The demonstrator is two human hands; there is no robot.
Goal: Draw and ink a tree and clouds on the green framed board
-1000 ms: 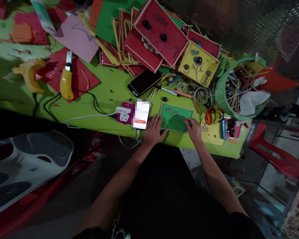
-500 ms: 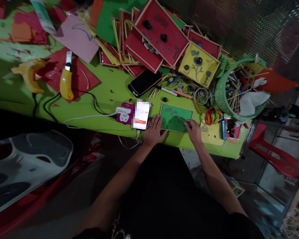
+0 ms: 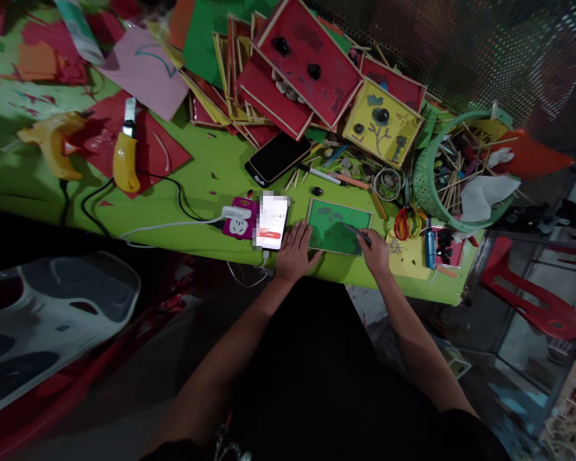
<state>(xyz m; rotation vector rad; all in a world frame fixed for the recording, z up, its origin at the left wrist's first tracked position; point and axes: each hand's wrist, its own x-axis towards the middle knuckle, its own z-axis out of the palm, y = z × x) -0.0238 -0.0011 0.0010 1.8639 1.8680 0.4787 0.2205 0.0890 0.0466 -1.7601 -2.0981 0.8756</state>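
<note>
A green card panel (image 3: 326, 235) framed with thin wooden sticks lies flat at the table's front edge, with grey cloud-like shapes on its upper part. My left hand (image 3: 294, 253) rests flat against the panel's left edge, fingers stretched out. In my right hand (image 3: 377, 252) is a dark pen (image 3: 357, 232), its tip over the middle of the panel; whether it touches the card I cannot tell. Left of my left hand lies a lit phone (image 3: 272, 224) with a cable plugged in. A small black button-like piece (image 3: 317, 191) sits just above the panel.
Framed red panels (image 3: 312, 64) and a yellow one (image 3: 383, 121) are piled behind. To the right stand a green basket (image 3: 425, 179) of sticks and scissors (image 3: 402, 224). A yellow glue gun (image 3: 52, 144), a yellow cutter (image 3: 125, 160), a purple socket block (image 3: 238, 225) and cables occupy the left.
Very little differs. The view has shifted slightly, and both hands keep their places at the green panel, the right still holding the pen.
</note>
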